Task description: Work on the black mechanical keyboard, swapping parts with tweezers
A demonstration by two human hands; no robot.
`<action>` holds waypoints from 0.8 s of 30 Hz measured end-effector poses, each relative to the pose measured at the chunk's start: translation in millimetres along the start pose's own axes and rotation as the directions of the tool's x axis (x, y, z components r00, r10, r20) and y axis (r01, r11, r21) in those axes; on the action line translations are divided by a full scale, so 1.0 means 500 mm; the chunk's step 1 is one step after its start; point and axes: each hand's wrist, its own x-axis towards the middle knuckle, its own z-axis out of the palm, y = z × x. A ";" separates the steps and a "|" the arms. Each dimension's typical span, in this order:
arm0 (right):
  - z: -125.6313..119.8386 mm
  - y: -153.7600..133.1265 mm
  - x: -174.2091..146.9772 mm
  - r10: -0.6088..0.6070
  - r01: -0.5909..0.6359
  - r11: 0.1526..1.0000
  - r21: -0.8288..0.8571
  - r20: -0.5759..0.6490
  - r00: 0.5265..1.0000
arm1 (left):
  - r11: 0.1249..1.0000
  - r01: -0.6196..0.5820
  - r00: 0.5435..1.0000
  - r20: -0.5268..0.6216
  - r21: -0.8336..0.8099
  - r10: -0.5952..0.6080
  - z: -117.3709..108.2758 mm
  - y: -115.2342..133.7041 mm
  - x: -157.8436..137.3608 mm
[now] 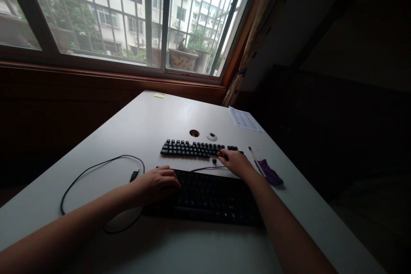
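While the left hand (164,178) curls over the keyboard (205,199), the right hand (234,161), also curled, is at the keycaps (184,150) beyond, apparently handling them singly; dimness hides whether either grip holds one. The next move wants a precise pinch.

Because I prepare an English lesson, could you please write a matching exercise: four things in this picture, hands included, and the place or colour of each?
1. left hand
2. right hand
3. cloth
4. USB plug

A. purple
B. at the far rows of black keys
C. left of the near keyboard
D. over the near keyboard's left part

Pairs: 1-D, 2-B, 3-A, 4-C
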 end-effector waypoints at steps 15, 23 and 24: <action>0.032 0.012 0.009 -0.088 0.087 0.993 0.083 0.014 0.996 | 1.000 0.016 1.000 0.007 -0.003 -0.016 0.001 0.000 -0.002; 0.026 0.019 0.007 -0.051 0.050 0.992 0.112 0.002 0.999 | 1.000 0.015 1.000 0.009 0.001 -0.015 0.002 0.000 -0.003; 0.025 0.022 0.006 -0.051 0.050 0.992 0.118 0.004 0.999 | 1.000 0.010 1.000 0.005 0.003 -0.010 0.002 -0.001 -0.003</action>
